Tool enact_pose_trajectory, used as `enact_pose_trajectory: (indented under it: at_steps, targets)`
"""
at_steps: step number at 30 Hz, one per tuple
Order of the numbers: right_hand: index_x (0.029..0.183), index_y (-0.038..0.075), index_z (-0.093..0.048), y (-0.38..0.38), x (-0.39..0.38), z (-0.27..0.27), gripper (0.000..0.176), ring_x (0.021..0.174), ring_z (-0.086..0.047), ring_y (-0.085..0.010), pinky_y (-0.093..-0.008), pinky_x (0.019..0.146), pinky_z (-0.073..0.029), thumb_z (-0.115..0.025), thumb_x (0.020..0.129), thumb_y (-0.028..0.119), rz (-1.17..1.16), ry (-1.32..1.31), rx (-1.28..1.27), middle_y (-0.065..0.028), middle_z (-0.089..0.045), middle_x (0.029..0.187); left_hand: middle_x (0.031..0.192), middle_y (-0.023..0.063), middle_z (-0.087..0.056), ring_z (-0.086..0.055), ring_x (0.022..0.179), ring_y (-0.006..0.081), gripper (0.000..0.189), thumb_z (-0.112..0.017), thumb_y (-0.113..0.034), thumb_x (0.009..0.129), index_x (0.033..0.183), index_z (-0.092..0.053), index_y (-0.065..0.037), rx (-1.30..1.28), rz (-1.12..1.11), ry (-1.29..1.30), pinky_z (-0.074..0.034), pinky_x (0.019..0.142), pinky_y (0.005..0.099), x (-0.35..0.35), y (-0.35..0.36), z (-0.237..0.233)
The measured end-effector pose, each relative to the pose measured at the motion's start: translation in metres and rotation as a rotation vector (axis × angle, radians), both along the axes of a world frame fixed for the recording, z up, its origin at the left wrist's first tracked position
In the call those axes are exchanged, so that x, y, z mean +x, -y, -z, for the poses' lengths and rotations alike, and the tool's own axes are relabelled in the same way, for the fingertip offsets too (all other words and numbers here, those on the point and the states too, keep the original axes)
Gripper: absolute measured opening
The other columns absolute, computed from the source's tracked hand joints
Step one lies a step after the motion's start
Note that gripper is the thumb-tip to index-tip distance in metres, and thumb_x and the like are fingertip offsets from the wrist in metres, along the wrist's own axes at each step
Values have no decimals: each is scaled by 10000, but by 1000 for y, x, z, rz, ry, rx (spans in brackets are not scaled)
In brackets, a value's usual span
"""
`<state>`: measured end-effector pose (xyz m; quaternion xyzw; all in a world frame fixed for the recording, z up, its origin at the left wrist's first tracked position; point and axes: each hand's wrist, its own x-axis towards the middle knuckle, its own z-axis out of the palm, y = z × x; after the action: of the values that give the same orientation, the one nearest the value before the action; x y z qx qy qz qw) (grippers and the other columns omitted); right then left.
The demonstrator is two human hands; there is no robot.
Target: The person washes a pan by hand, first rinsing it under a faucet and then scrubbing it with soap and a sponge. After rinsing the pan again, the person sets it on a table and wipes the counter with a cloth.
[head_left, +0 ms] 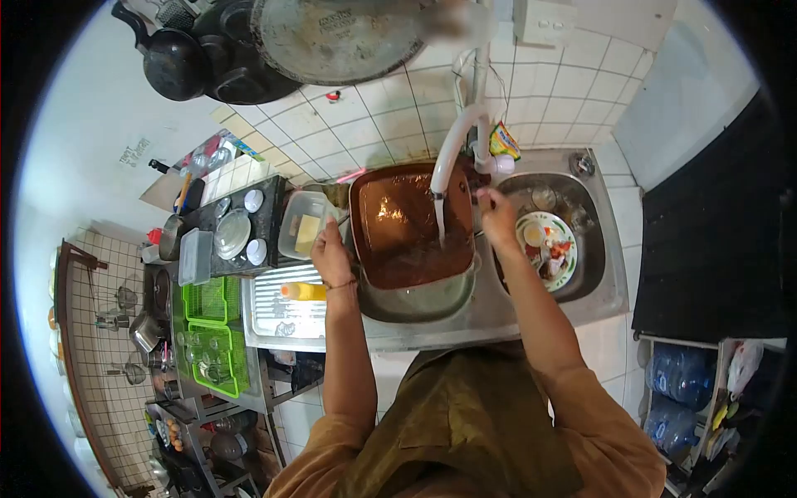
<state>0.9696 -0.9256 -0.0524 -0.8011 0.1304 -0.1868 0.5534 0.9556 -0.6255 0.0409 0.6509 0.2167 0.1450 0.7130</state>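
Water runs from a white faucet (451, 158) into a brown square pan (398, 249), which sits over the left sink basin (415, 305) with water in it. At the pan's left side, my left hand (332, 256) is closed at its edge, beside a clear plastic tub (300, 207) holding a yellow sponge (308, 230). My right hand (496, 220) pinches the pan's right side near the rim. Below that wrist, in the right basin (599, 241), lies a plate with food scraps (544, 280). The exact finger contacts are partly hidden.
A yellow bottle (303, 291) lies on the ribbed drainboard (270, 319). Green baskets (207, 300) stand at the left. Glasses (544, 197) are in the right basin. Pans (178, 70) hang on the upper left wall. Water jugs (679, 373) sit on a rack at the lower right.
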Motion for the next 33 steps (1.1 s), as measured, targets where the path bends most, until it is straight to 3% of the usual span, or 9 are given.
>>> enact_pose_trajectory:
  at_steps: [6,10,16,19,23,24,27,29,33]
  targets:
    - [1006,0,-665,-55,2,33,314,819,-642,-238,-338,746,-465,-520,966,276,-111,-209,75,-155,-679,873,518,-39,-423,-303,527,52,480,-673,-266,898,530,-451,-51,435,-61,175,-255,465,265,-8,-6,-34]
    - [1059,14,-642,-92,-2,77,345,814,-631,-231,-340,743,-460,-527,963,325,-202,15,130,-142,-667,880,543,-26,-500,-389,555,35,422,-687,-250,893,561,-529,-41,634,-102,171,-306,491,234,-17,5,-50]
    - [1227,72,-582,-115,3,97,324,961,-643,-289,-381,840,-480,-539,918,159,-406,-176,242,-171,-663,1006,489,48,-471,-386,467,90,391,-702,-250,870,603,-523,-27,941,-187,331,-310,432,291,-33,34,-69]
    - [1278,65,-550,-118,3,96,412,908,-560,-161,-320,851,-447,-546,957,324,-473,-244,305,-75,-640,1000,485,62,-510,-421,403,132,287,-719,-209,849,659,-601,-31,1119,-241,368,-323,401,290,-41,34,-69]
    - [1298,83,-538,-114,12,127,394,974,-560,-142,-303,884,-433,-552,957,280,-653,-27,480,-72,-639,1055,458,63,-530,-465,388,122,262,-747,-175,824,659,-606,-28,1263,-299,492,-364,396,279,-50,49,-81]
    - [1253,60,-551,-116,28,161,390,928,-573,-147,-307,872,-439,-543,958,315,-642,-136,487,-86,-637,1004,465,59,-534,-463,394,112,262,-747,-171,825,660,-605,-24,1253,-311,491,-365,397,271,-52,54,-85]
    - [1191,29,-559,-30,18,86,427,864,-600,-146,-301,811,-471,-517,965,389,-327,-160,204,-85,-638,963,483,53,-538,-459,414,95,260,-746,-163,827,667,-602,-16,1243,-359,448,-374,404,256,-58,64,-94]
    - [1144,34,-589,21,19,46,401,1005,-609,-392,-432,849,-468,-505,943,370,-6,-97,355,-236,-638,1055,494,54,-538,-462,427,91,255,-745,-158,828,675,-602,-11,1279,-388,451,-381,409,252,-61,71,-97]
    - [1060,-12,-585,85,51,29,481,972,-594,-431,-469,834,-460,-474,943,441,-47,-93,220,-260,-631,1001,508,68,-546,-483,440,106,256,-757,-173,820,696,-610,-4,1455,-455,546,-379,406,263,-65,83,-105]
